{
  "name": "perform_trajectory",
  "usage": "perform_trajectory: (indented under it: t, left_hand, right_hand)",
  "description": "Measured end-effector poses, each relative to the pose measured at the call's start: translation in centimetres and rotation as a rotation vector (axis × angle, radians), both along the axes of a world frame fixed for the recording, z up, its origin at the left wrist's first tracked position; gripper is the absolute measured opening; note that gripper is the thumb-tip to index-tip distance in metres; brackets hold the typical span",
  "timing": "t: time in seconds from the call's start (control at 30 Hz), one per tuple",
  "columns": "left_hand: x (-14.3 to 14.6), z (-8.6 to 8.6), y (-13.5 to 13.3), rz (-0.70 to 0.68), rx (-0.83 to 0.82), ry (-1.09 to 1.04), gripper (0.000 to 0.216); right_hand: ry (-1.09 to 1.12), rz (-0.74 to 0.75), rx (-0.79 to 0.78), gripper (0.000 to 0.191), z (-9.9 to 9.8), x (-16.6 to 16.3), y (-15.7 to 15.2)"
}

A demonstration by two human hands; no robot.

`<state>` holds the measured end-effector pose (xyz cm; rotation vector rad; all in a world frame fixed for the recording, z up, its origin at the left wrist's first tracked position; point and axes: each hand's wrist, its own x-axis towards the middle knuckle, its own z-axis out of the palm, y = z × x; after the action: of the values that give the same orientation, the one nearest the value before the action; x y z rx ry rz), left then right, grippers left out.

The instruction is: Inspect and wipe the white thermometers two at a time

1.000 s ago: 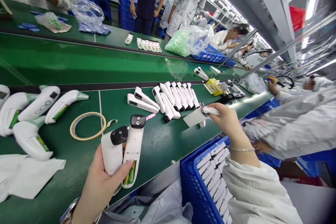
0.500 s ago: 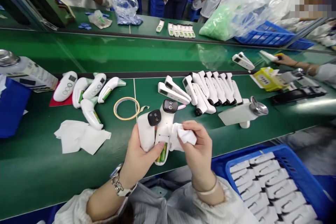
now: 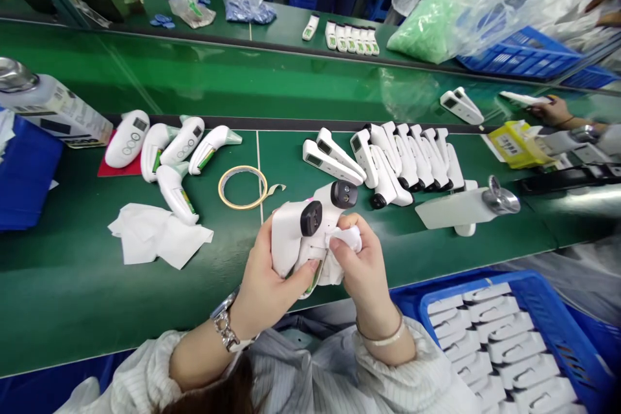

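Two devices: our left hand is gripping both; crowding could be inviting slips.
Cloth: our right hand is pinching it.

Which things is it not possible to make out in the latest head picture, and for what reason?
Head view:
- Lower part of the rear held device: mostly hidden by the left hand and the white cloth.
- White object under the bottle: largely covered by it.
- Blue box: cut off by the left edge.
- Yellow package: print too small to read.
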<state>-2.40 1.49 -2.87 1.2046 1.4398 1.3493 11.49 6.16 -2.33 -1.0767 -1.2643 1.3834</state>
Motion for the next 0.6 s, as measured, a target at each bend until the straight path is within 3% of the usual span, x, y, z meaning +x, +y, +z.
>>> perform_trajectory:
  t: [0.27, 0.5, 0.6]
  left_hand:
    - [0.01, -0.15, 0.21, -0.017, 0.051, -0.032, 0.061]
    - [0.04, -0.23, 0.32, -0.039, -0.029, -0.207, 0.058]
    - [0.05, -0.14, 0.26, -0.037, -0.001, -0.188, 0.059]
  right_hand:
    - [-0.018, 0.039, -0.014, 0.018, 0.51, 0.07, 0.07]
    - [0.072, 0.059, 0.036, 0.014, 0.23, -0.03, 0.45]
    - [0.005, 0.061, 0.046, 0.016, 0.36, -0.04, 0.38]
